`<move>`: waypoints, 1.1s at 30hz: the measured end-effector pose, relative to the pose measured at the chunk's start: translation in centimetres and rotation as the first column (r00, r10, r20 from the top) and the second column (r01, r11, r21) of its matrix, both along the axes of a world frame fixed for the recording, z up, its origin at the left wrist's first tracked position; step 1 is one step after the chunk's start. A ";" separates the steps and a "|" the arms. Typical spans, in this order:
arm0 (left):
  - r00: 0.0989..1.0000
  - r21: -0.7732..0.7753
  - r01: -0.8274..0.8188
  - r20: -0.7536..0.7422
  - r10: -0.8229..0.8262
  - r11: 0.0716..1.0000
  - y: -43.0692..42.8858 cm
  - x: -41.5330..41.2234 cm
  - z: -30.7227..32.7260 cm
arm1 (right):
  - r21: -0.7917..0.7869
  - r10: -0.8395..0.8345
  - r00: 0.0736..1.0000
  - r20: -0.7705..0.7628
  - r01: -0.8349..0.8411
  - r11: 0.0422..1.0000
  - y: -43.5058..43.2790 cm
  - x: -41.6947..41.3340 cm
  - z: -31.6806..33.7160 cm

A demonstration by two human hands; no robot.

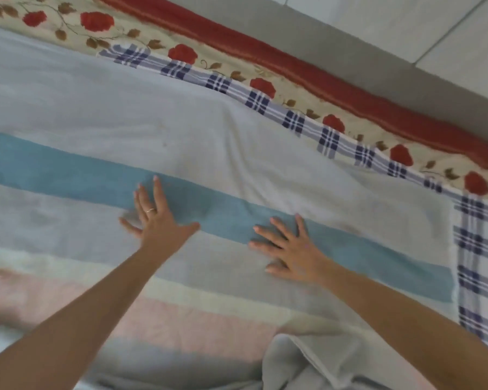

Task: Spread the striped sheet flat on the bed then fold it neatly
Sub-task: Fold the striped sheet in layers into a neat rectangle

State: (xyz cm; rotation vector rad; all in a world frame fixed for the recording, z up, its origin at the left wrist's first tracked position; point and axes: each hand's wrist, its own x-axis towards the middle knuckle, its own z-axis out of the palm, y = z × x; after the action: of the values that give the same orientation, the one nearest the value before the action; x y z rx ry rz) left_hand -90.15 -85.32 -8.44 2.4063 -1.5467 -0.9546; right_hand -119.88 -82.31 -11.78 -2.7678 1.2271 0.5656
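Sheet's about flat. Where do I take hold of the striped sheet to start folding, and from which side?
Probably the right end edge of the striped sheet, where it stops on the plaid cloth: it lies straight and exposed. Come in from the right and pinch it near the far corner. The near part is bunched up, a poorer start.

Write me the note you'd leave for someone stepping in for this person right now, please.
Left hand: open, flat on the striped sheet, fingers spread over its blue stripe.
Right hand: open, also pressed flat on the blue stripe.
Sheet: lies over a checked cloth and a floral bedcover. There are creases beyond the hands and bunched fabric at the near edge.
Done: mostly spread.
Left: smooth the creases, flatten the near edge, then fold.
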 end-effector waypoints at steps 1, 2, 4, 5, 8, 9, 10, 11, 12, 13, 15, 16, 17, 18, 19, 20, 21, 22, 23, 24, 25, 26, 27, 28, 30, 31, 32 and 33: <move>0.998 0.099 0.008 -0.061 -0.002 0.995 -1.0 -4.0 0.5 | 0.007 -0.285 0.959 -0.010 0.285 0.959 -1.0 -3.3 0.1; 0.994 0.218 0.035 -0.110 -0.012 0.975 -1.8 -7.1 1.4 | -0.010 -0.549 0.836 -0.005 0.549 0.836 -2.8 -5.6 0.5; 0.987 0.381 0.109 -0.153 -0.054 0.918 -3.6 -13.9 1.9 | 0.034 -0.848 0.526 -0.062 0.851 0.525 -6.2 -10.9 1.2; 0.988 0.405 0.109 -0.146 -0.054 0.908 -4.4 -16.9 1.5 | 0.064 -0.891 0.445 -0.084 0.895 0.441 -7.6 -13.3 1.1; 0.998 0.399 0.033 -0.063 -0.008 0.917 -5.5 -20.7 -0.8 | 0.099 -0.913 0.400 -0.085 0.915 0.392 -10.4 -15.8 0.5; 0.999 0.393 -0.013 -0.038 0.031 0.920 -5.6 -20.5 -1.0 | 0.088 -0.907 0.413 -0.084 0.910 0.406 -11.1 -15.5 0.5; 0.999 0.414 -0.035 -0.016 0.045 0.909 -5.5 -21.0 -1.2 | 0.096 -0.904 0.413 -0.108 0.910 0.404 -11.2 -16.0 0.2; 0.999 0.439 -0.050 0.008 0.051 0.897 -5.4 -21.1 -0.8 | 0.102 -0.904 0.417 -0.092 0.907 0.408 -11.3 -16.1 0.3; 0.998 0.443 -0.058 0.032 0.049 0.895 -5.8 -21.5 -0.7 | 0.076 -0.898 0.440 -0.030 0.896 0.437 -11.6 -16.6 0.5; 0.998 0.468 -0.058 0.048 0.040 0.882 -6.1 -21.8 -0.5 | 0.016 -0.873 0.481 0.077 0.875 0.484 -11.8 -17.3 1.1; 0.997 0.490 -0.069 0.067 0.042 0.869 -6.6 -22.2 0.0 | -0.142 -0.794 0.540 0.280 0.841 0.522 -12.4 -19.0 2.6; 0.996 0.486 -0.080 0.077 0.048 0.870 -6.7 -22.4 0.1 | -0.190 -0.787 0.541 0.297 0.841 0.506 -12.9 -20.3 3.0; 0.995 0.502 -0.080 0.088 0.041 0.861 -7.0 -22.7 0.3 | -0.149 -0.826 0.501 0.256 0.865 0.479 -13.5 -21.6 3.5; 0.996 0.535 -0.068 0.089 0.024 0.842 -6.9 -22.7 0.7 | -0.034 -0.870 0.457 0.187 0.888 0.459 -13.8 -22.5 4.0; 0.996 0.559 -0.057 0.085 0.010 0.827 -6.7 -22.7 1.1 | 0.074 -0.880 0.450 0.149 0.883 0.464 -14.3 -23.2 4.5; 0.996 0.575 -0.055 0.091 0.003 0.816 -6.9 -22.8 1.6 | 0.141 -0.861 0.490 0.139 0.851 0.506 -15.2 -23.7 5.4; 0.994 0.597 -0.058 0.105 -0.006 0.800 -7.1 -23.0 2.3 | 0.174 -0.836 0.534 0.127 0.818 0.549 -15.4 -24.0 6.4; 0.994 0.616 -0.064 0.112 -0.007 0.785 -7.4 -23.1 2.6 | 0.182 -0.824 0.549 0.136 0.804 0.566 -15.5 -24.2 7.2; 0.993 0.613 -0.075 0.116 0.005 0.786 -7.8 -23.2 2.9 | 0.138 -0.822 0.542 0.176 0.813 0.566 -15.7 -24.5 7.6; 0.993 0.604 -0.087 0.120 0.018 0.792 -7.9 -23.2 3.0 | 0.051 -0.831 0.505 0.232 0.847 0.529 -15.8 -24.8 7.7; 0.993 0.604 -0.084 0.120 0.014 0.793 -7.9 -23.2 3.1 | -0.050 -0.852 0.442 0.281 0.893 0.447 -16.0 -25.0 7.8; 0.993 0.611 -0.077 0.120 0.004 0.788 -7.8 -23.4 3.0 | -0.136 -0.873 0.378 0.307 0.926 0.353 -16.1 -25.3 7.6; 0.993 0.614 -0.075 0.121 0.000 0.786 -7.7 -23.4 3.0 | -0.200 -0.889 0.336 0.311 0.938 0.284 -16.3 -25.6 7.2; 0.992 0.614 -0.082 0.128 0.004 0.785 -7.5 -23.3 3.0 | -0.247 -0.902 0.314 0.297 0.938 0.244 -16.4 -25.8 6.6; 0.990 0.612 -0.078 0.139 -0.009 0.787 -7.4 -23.2 2.7 | -0.315 -0.913 0.290 0.286 0.929 0.196 -16.9 -25.4 5.1; 0.991 0.615 -0.074 0.135 -0.012 0.785 -7.5 -23.1 2.5 | -0.331 -0.906 0.281 0.317 0.928 0.172 -17.0 -24.9 4.6; 0.992 0.608 -0.077 0.129 -0.003 0.791 -7.6 -23.1 2.4 | -0.336 -0.895 0.266 0.358 0.931 0.142 -17.1 -24.4 4.3; 0.992 0.597 -0.077 0.126 0.002 0.799 -7.5 -23.2 2.4 | -0.318 -0.892 0.243 0.380 0.941 0.120 -16.7 -24.1 3.9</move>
State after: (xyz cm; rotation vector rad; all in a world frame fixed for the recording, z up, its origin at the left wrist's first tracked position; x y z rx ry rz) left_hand -113.34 -92.85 -6.09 2.9428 -1.3623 -1.5110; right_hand -144.02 -99.04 -7.84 -1.4595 2.9417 -0.0822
